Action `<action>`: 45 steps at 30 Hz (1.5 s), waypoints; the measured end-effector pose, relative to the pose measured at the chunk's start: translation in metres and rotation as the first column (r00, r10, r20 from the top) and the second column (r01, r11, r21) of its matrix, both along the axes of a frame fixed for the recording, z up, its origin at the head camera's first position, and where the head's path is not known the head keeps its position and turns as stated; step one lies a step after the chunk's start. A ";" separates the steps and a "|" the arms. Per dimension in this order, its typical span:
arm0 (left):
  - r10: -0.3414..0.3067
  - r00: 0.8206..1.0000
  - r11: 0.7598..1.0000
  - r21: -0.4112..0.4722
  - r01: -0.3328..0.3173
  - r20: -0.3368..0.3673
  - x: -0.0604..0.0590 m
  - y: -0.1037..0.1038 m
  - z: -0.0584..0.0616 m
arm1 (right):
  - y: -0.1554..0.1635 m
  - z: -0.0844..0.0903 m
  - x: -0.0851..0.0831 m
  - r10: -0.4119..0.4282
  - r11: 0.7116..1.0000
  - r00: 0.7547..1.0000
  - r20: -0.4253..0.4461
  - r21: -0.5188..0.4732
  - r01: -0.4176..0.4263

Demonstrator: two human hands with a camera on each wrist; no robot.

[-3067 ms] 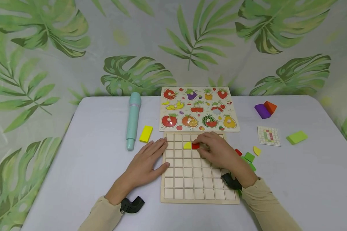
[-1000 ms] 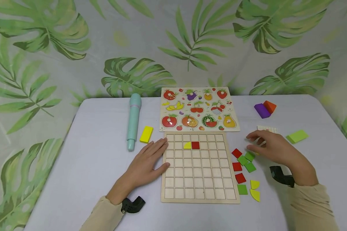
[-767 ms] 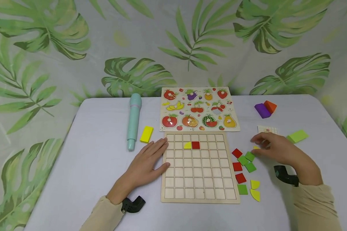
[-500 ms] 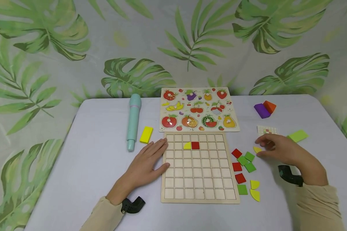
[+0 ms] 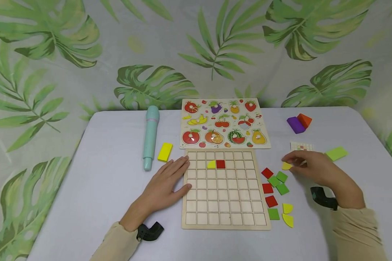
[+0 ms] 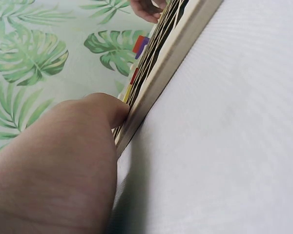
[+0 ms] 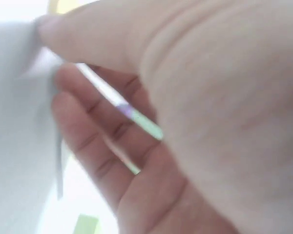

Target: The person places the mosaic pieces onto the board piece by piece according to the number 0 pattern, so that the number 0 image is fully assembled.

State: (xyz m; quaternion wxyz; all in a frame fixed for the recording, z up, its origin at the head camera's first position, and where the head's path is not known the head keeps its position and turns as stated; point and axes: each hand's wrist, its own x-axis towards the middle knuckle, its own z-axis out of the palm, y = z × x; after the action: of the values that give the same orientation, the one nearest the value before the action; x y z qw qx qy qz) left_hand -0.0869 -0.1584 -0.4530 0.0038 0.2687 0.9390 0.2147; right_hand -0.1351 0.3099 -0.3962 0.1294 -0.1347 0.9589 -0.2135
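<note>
Wood, thin and flat, throughout. Left to right: a teal pen-shaped toy (image 5: 150,137) and a yellow block (image 5: 164,151) lie left of the grid board (image 5: 225,214). Left hand (image 5: 166,185) rests flat on the table, fingers straight and relaxed, fingertips against the board's left edge; the left wrist view shows the thumb (image 6: 105,108) touching that edge. It holds nothing.

Grid board: shallow square cells, two filled in the second row, a yellow quarter-round (image 5: 211,164) with a red square (image 5: 220,164) touching it on the right. All other cells show bare wood. Behind it, the fruit puzzle board (image 5: 224,123) has every fruit seated.

Right of the grid, loose red and green tiles (image 5: 275,181) and two yellow quarter pieces (image 5: 288,214) lie on the table.

Right hand (image 5: 310,167) pinches a yellow quarter-round tile (image 5: 286,166) between thumb and fingertips, just beside the loose tiles, partly over a small pattern card (image 5: 302,146). Whether the tile is off the table, cannot tell; the right wrist view is blurred.

Judgement: tile is light, rigid, smooth-painted, likely slippery; edge pinch across its straight sides suits it best.

Far right: green block (image 5: 336,153), purple and orange blocks (image 5: 299,123).
</note>
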 end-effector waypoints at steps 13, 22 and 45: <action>-0.002 1.000 1.000 -0.006 0.002 0.000 0.000 0.000 0.000 | -0.024 -0.005 -0.007 -0.055 0.997 0.993 -0.100 0.042 0.060; 0.002 1.000 1.000 -0.004 -0.002 0.000 0.000 0.000 0.001 | -0.039 -0.004 -0.007 -0.032 0.999 0.997 -0.073 0.000 0.032; -0.003 1.000 1.000 -0.002 0.003 0.002 0.000 0.000 0.001 | -0.067 0.000 -0.004 0.008 0.996 0.995 -0.100 -0.083 -0.016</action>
State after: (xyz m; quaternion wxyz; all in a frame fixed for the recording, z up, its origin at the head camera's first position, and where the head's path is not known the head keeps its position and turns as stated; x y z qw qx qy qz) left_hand -0.0872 -0.1587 -0.4525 0.0052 0.2697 0.9388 0.2141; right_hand -0.1389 0.2433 -0.3963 0.0770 -0.1562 0.9536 -0.2455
